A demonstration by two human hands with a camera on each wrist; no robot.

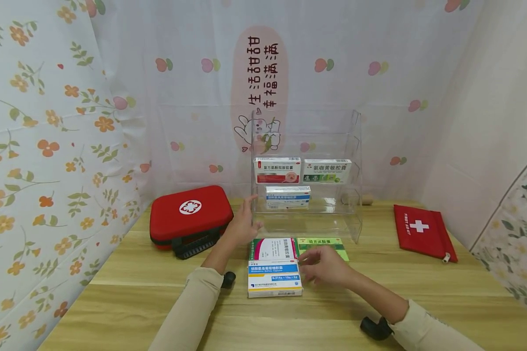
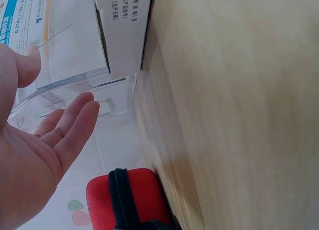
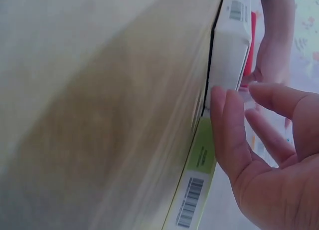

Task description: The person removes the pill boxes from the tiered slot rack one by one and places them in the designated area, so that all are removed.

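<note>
My left hand (image 1: pixel 242 225) is beside the left side of the clear display rack (image 1: pixel 307 222), fingers extended and nothing in its grasp. Lying on the table in front is a blue-and-white medicine box (image 1: pixel 274 280). My right hand (image 1: pixel 327 267) is at that box's right end with fingers loosely bent; in the right wrist view the fingertips (image 3: pixel 218 98) are at the white box end, and contact is hard to tell. Behind it lie a white, magenta and green medicine box (image 1: pixel 273 248) and a yellow-green medicine box (image 1: pixel 322 247). Another blue-and-white box (image 1: pixel 287 197) stands on the rack.
Higher on the rack stand a red-and-white box (image 1: pixel 277 171) and a green-and-white box (image 1: pixel 327 172). A red hard case (image 1: pixel 191 212) sits at the left, and a red first aid pouch (image 1: pixel 421 234) lies at the right. Floral curtains hang behind and beside the wooden table (image 1: pixel 290 326).
</note>
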